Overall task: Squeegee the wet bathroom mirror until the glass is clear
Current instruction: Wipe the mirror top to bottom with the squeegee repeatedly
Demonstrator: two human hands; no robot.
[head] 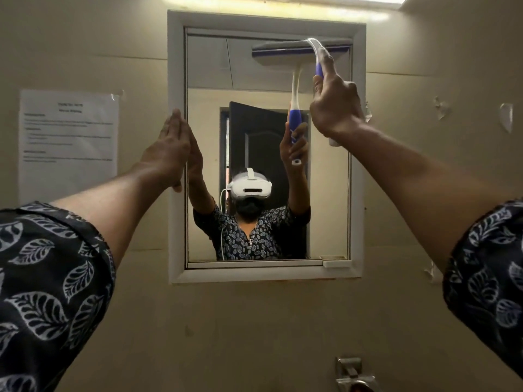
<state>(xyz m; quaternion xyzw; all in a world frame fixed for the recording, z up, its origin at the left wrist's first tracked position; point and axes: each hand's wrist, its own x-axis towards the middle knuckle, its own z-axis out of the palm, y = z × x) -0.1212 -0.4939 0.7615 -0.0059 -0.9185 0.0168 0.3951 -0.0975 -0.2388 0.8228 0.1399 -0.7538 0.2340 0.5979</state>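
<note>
The mirror hangs on the wall in a white frame. My right hand grips the blue and white handle of a squeegee. Its blade lies flat against the glass at the mirror's top right, close under the frame's upper edge. My left hand rests with straight fingers against the left edge of the frame, about halfway up. The glass reflects me, both raised arms and the squeegee. I cannot tell from here whether the glass is wet.
A printed paper notice is taped to the wall left of the mirror. A strip light glows above the frame. A metal tap fitting sticks out of the wall low down, right of centre. Tape scraps dot the right wall.
</note>
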